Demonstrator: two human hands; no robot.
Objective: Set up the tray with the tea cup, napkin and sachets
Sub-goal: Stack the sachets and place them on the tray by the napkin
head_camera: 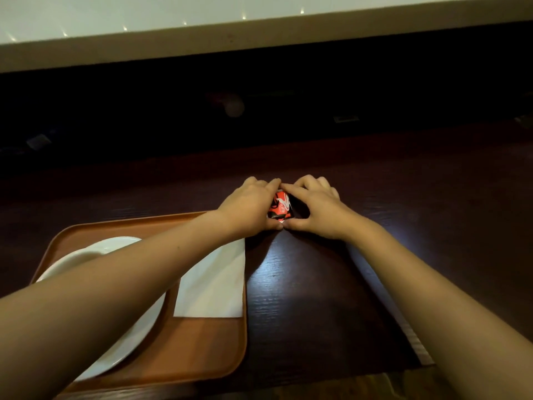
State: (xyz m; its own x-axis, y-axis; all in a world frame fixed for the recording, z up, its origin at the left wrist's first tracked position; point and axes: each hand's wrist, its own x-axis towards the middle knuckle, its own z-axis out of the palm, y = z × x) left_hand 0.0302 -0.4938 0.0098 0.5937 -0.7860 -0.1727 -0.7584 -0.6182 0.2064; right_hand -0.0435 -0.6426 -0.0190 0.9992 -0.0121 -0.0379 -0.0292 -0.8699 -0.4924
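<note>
Head view, the only one: a brown tray (184, 350) sits on the dark wooden desk (305, 287), at the person's left. On it lies a white plate (135, 336), largely covered by the left forearm, and a white napkin (213, 284) laid flat along the tray's right side, its right edge at the tray's rim. No tea cup can be seen; if one stands on the plate, the arm hides it.

Just beyond the tray's far right corner, both hands meet around a small red, black and white sachet (281, 207). The left hand (248, 210) and right hand (315, 209) each pinch it, forefingers touching at its far end and thumbs meeting at its near end, so the grip of both hands is clamped on the sachet. Whether it rests on the desk or is lifted slightly cannot be told.

The sachet's long axis seems to run away from the person, tilted a little to the right at the far end, printed face upward.

By my judgement the napkin is placed, the sachets are in hand but off the tray, and the cup is unaccounted for.
</note>
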